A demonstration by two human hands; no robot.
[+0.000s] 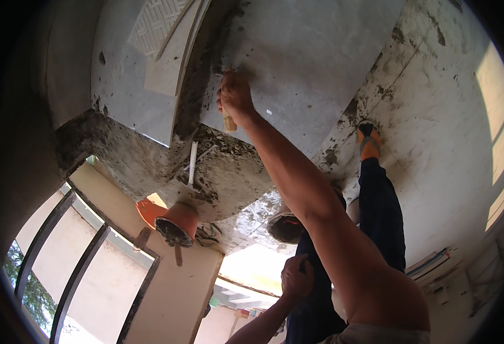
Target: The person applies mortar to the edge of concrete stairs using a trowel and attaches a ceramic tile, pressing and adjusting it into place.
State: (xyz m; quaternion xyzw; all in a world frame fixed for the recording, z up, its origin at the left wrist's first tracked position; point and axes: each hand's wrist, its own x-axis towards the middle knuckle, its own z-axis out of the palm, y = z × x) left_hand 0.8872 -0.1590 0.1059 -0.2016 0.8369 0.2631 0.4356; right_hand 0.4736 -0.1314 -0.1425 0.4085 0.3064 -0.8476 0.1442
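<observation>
My right hand [236, 97] reaches out over a large grey floor tile [315, 57], closed around the wooden handle [229, 123] of a tool. The working end of that tool is hidden by my fist and too dim to name. It is held near the tile's left edge, beside a dark mortar-smeared gap [191, 94]. Close to my knee, my left hand [297, 278] has its fingers curled; whether anything is inside cannot be seen. A hammer-like tool with a white handle [193, 163] lies on the rubble-strewn floor below the tile.
Left of the gap is another grey tile [120, 103] carrying stacked tile pieces [163, 63]. An orange bucket [186, 217] and a dark round container [286, 227] stand nearer me. My sandalled foot [369, 137] rests at right. A barred opening [80, 264] is lower left.
</observation>
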